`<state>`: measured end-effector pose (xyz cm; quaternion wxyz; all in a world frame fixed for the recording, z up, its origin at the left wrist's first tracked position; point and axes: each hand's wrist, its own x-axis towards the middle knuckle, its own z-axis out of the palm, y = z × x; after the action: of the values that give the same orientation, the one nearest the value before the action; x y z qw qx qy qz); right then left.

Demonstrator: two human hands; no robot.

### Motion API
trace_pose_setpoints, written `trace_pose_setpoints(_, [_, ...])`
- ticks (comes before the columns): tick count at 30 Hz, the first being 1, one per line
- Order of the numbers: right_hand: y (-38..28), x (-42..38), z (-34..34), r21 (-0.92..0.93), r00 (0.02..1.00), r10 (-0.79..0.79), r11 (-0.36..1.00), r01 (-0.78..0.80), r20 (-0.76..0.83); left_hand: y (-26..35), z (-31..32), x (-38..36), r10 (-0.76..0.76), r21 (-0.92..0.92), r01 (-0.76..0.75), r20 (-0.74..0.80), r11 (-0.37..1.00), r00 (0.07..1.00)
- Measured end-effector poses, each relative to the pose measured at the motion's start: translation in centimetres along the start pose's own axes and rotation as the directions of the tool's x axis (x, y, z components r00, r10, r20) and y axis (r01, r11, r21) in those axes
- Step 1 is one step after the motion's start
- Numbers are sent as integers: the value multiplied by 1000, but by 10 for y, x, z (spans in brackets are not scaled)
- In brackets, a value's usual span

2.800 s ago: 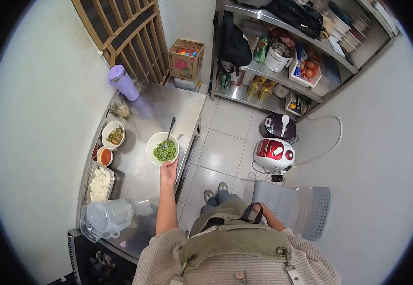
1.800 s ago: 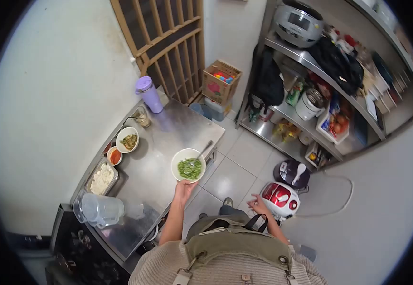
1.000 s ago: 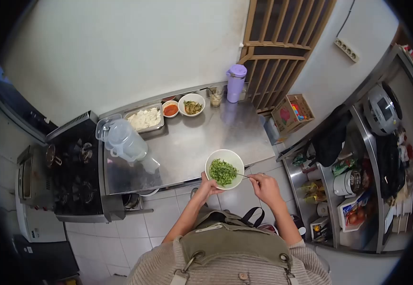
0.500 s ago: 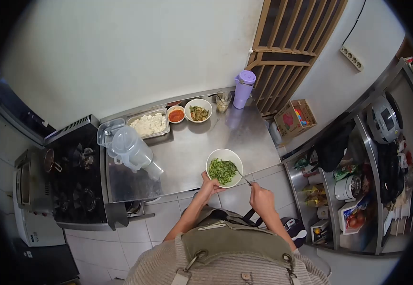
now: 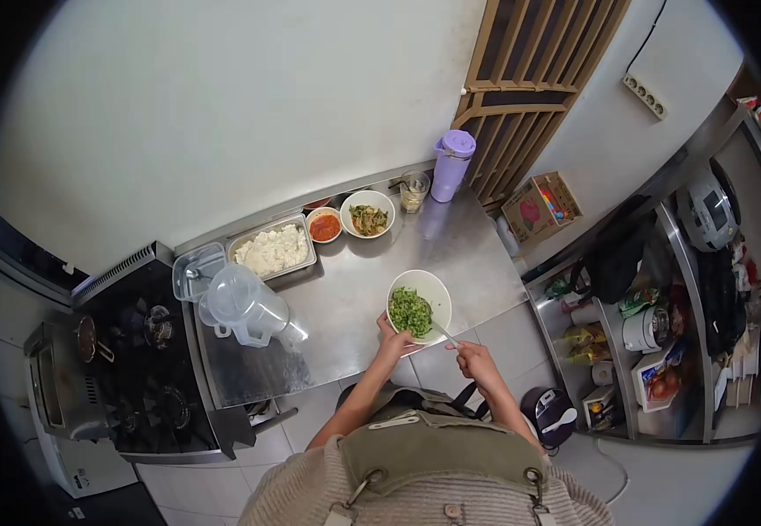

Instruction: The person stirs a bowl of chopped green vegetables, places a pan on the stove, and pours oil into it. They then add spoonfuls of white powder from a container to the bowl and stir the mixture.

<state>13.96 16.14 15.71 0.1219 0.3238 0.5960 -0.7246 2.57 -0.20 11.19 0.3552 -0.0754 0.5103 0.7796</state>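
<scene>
A white bowl [image 5: 441, 294] of chopped greens [image 5: 409, 311] is held tilted at the front edge of the steel table [image 5: 345, 289]. My left hand [image 5: 392, 338] grips its lower left side, with the thumb up near the rim. In my right hand [image 5: 477, 362] is the handle of a metal spoon [image 5: 443, 333], whose head is down among the greens at the bowl's right side. The fingers of my right hand are closed round that handle.
Along the wall stand a steel tray of white food [image 5: 272, 250], a small bowl of red sauce [image 5: 324, 226], a bowl of cooked vegetables [image 5: 369, 216], a glass jar [image 5: 414, 192] and a purple flask [image 5: 453, 167]. Plastic jugs [image 5: 246, 302] are at left, beside the stove [image 5: 148, 377].
My view has turned slightly. The bowl sits a little farther over the table, and the spoon has shifted within the greens. Both hands keep their hold.
</scene>
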Motion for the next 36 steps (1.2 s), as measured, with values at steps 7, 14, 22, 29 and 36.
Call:
trace_pose_setpoints(7, [-1, -4, 60, -748, 778, -615, 576, 329, -131, 12, -35, 15, -63, -37, 66, 66, 997, 996])
trace_pose_setpoints(14, [4, -10, 81, -863, 771, -629, 439, 250, -97, 18, -56, 23, -89, -48, 94, 109, 994, 990])
trace_pose_setpoints(22, [-21, 12, 69, -810, 795, -592, 527, 259, -131, 16, -85, 23, -114, -52, 122, 129, 991, 985])
trace_pose_setpoints(29, [-15, 32, 64, -810, 847, -518, 543, 221, -116, 17, -90, 19, -66, -51, 73, 127, 996, 990])
trace_pose_setpoints(36, [6, 37, 68, -968, 788, -613, 160, 192, 55, 17, -103, 17, -155, -99, 159, 49, 982, 987])
